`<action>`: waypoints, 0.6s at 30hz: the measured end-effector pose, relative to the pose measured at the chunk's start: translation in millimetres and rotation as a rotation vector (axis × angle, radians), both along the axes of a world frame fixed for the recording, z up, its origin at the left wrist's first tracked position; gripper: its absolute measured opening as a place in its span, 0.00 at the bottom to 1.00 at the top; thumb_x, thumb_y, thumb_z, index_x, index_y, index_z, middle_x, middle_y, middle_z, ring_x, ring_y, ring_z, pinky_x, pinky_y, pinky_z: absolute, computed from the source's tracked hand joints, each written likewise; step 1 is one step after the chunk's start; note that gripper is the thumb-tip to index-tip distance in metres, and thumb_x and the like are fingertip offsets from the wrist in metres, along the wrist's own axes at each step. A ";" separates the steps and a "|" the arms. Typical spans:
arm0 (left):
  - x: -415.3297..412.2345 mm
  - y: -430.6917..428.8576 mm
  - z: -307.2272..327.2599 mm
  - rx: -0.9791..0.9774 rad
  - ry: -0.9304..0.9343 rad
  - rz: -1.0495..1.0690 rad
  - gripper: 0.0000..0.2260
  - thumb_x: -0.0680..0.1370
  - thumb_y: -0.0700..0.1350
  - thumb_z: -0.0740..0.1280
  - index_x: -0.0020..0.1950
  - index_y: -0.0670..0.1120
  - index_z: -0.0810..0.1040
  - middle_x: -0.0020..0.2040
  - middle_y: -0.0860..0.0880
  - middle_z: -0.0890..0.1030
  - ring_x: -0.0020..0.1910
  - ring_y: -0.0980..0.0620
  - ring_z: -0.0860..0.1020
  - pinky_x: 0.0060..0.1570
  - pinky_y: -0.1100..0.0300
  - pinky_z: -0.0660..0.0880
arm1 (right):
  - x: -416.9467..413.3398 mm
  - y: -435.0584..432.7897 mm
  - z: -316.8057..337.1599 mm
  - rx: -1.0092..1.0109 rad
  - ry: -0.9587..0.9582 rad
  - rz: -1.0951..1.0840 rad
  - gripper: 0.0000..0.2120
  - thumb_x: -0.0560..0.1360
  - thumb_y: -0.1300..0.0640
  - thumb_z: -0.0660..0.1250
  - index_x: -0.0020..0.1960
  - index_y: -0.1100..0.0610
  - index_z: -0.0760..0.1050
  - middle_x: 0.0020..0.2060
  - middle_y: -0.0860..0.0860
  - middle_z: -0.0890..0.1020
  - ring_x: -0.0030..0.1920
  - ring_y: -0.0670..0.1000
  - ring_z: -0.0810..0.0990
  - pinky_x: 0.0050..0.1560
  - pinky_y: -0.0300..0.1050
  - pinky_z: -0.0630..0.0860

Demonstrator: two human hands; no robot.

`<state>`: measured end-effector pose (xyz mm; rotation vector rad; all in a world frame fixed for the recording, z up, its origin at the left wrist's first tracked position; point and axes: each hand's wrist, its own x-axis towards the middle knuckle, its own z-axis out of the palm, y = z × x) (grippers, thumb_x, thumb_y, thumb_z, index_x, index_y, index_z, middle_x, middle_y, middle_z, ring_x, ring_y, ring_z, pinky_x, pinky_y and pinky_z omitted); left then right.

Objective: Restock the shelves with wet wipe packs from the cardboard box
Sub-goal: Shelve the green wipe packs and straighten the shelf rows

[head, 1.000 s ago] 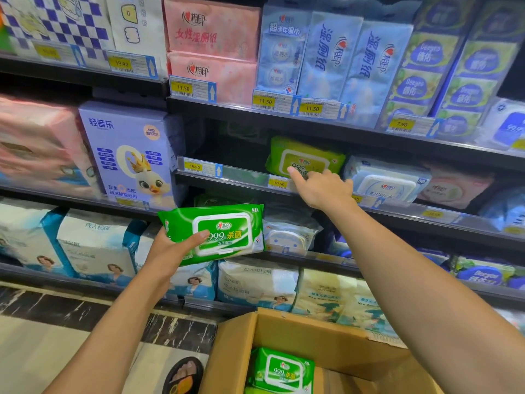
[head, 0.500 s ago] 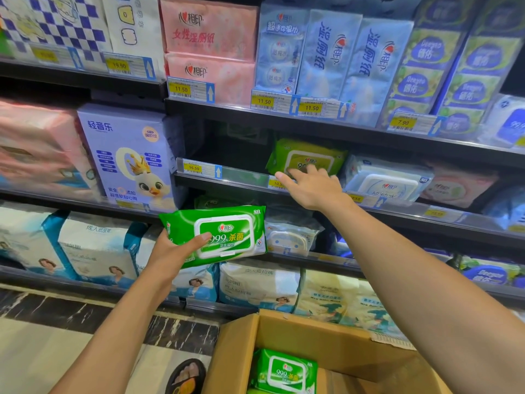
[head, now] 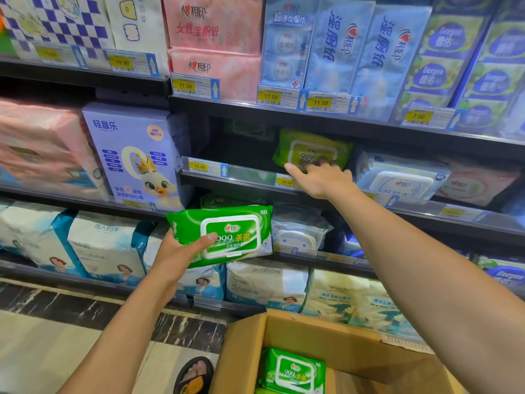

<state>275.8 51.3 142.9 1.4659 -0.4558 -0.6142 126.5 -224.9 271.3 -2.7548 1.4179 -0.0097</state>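
Observation:
My left hand (head: 176,257) grips a green wet wipe pack (head: 227,234) by its left end, thumb on the front, level with the lower shelf. My right hand (head: 318,179) reaches over the edge of the middle shelf (head: 244,177), thumb out to the left. Its straight fingertips touch the lower front of a green wet wipe pack (head: 312,146) that leans back on that shelf. The open cardboard box (head: 326,331) sits at the bottom, with another green pack (head: 292,371) lying inside it.
A dark gap lies left of the shelved green pack, behind the 16.50 price tag (head: 199,166). White-lidded wipe packs (head: 397,180) sit to its right. A purple tissue box (head: 133,155) stands at the left. Large diaper packs (head: 105,245) fill the bottom shelf.
My right hand has slid a little further onto the shelf, and its fingers now lie on the green pack's front. My left hand holds its pack in almost the same place.

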 end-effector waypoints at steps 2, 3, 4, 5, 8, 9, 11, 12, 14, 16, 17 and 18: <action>1.5 0.3 -0.5 0.002 0.001 0.000 0.24 0.73 0.45 0.79 0.67 0.51 0.77 0.58 0.51 0.85 0.56 0.54 0.82 0.47 0.63 0.74 | -3.4 -1.9 -1.7 0.001 -0.011 0.009 0.47 0.72 0.20 0.35 0.81 0.44 0.60 0.82 0.56 0.58 0.80 0.63 0.56 0.76 0.69 0.52; 1.8 0.5 -0.3 0.003 -0.001 0.000 0.24 0.73 0.45 0.79 0.67 0.51 0.77 0.58 0.52 0.85 0.56 0.55 0.82 0.47 0.63 0.74 | -5.8 -2.5 -2.8 0.000 -0.020 0.013 0.47 0.72 0.20 0.36 0.81 0.45 0.61 0.81 0.56 0.59 0.80 0.63 0.57 0.76 0.69 0.53; 2.5 0.5 -0.6 0.004 -0.004 -0.001 0.24 0.73 0.45 0.79 0.67 0.51 0.77 0.58 0.52 0.85 0.56 0.55 0.82 0.47 0.63 0.74 | -8.2 -2.9 -4.2 -0.004 -0.033 0.015 0.47 0.73 0.20 0.36 0.81 0.46 0.61 0.81 0.56 0.60 0.79 0.63 0.59 0.75 0.69 0.54; 2.7 0.6 0.1 0.006 -0.004 -0.001 0.24 0.73 0.46 0.79 0.67 0.51 0.76 0.58 0.52 0.85 0.57 0.54 0.82 0.48 0.62 0.74 | -10.8 -3.3 -5.7 -0.014 -0.050 0.018 0.46 0.74 0.21 0.37 0.80 0.47 0.63 0.79 0.57 0.63 0.78 0.63 0.61 0.75 0.68 0.56; 2.6 1.6 2.2 0.002 -0.013 0.003 0.25 0.73 0.46 0.79 0.68 0.51 0.76 0.59 0.52 0.84 0.57 0.54 0.81 0.48 0.62 0.74 | -19.4 -2.6 -9.8 -0.103 -0.111 0.049 0.39 0.79 0.26 0.44 0.77 0.52 0.67 0.73 0.58 0.71 0.73 0.63 0.67 0.71 0.66 0.63; 0.8 2.5 4.5 0.000 -0.018 0.003 0.25 0.74 0.45 0.78 0.68 0.50 0.75 0.59 0.52 0.84 0.56 0.56 0.81 0.47 0.64 0.73 | -22.7 -0.8 -11.4 -0.160 -0.138 0.076 0.37 0.80 0.29 0.48 0.76 0.53 0.67 0.71 0.58 0.73 0.71 0.62 0.69 0.70 0.64 0.65; -3.4 3.3 9.0 -0.012 -0.041 0.004 0.24 0.74 0.45 0.78 0.68 0.50 0.75 0.59 0.53 0.83 0.54 0.60 0.80 0.45 0.66 0.72 | -30.6 7.4 -15.5 -0.310 -0.218 0.162 0.31 0.82 0.35 0.55 0.75 0.55 0.68 0.68 0.56 0.76 0.69 0.60 0.72 0.68 0.61 0.68; -5.9 3.5 11.1 -0.018 -0.057 0.006 0.24 0.75 0.44 0.77 0.68 0.50 0.75 0.58 0.54 0.83 0.53 0.61 0.79 0.44 0.67 0.71 | -34.9 13.8 -17.8 -0.368 -0.275 0.217 0.29 0.81 0.37 0.58 0.75 0.55 0.70 0.67 0.55 0.76 0.68 0.59 0.72 0.67 0.59 0.69; -12.8 5.2 18.3 -0.030 -0.095 0.014 0.23 0.75 0.43 0.77 0.67 0.52 0.74 0.55 0.57 0.82 0.50 0.64 0.78 0.42 0.69 0.71 | -42.5 29.4 -21.8 -0.368 -0.369 0.325 0.25 0.81 0.41 0.62 0.72 0.54 0.73 0.65 0.52 0.78 0.66 0.55 0.74 0.65 0.57 0.72; -18.0 7.1 23.1 -0.051 -0.129 0.027 0.24 0.75 0.42 0.78 0.67 0.52 0.72 0.55 0.58 0.81 0.50 0.66 0.78 0.41 0.71 0.72 | -48.8 48.1 -26.1 -0.195 -0.417 0.383 0.22 0.81 0.42 0.63 0.70 0.53 0.75 0.62 0.51 0.79 0.62 0.53 0.77 0.62 0.55 0.75; -22.2 8.7 27.0 -0.062 -0.154 0.028 0.25 0.74 0.42 0.78 0.68 0.52 0.72 0.55 0.58 0.81 0.50 0.65 0.78 0.41 0.72 0.73 | -51.3 57.2 -28.4 -0.063 -0.440 0.384 0.22 0.81 0.42 0.63 0.70 0.53 0.76 0.61 0.50 0.80 0.59 0.52 0.78 0.60 0.53 0.76; -26.8 10.5 30.5 -0.072 -0.187 0.031 0.26 0.74 0.41 0.78 0.68 0.51 0.72 0.56 0.58 0.81 0.51 0.65 0.79 0.41 0.73 0.73 | -53.6 64.8 -31.5 0.061 -0.469 0.380 0.23 0.81 0.41 0.63 0.70 0.54 0.76 0.60 0.49 0.81 0.58 0.50 0.79 0.59 0.50 0.76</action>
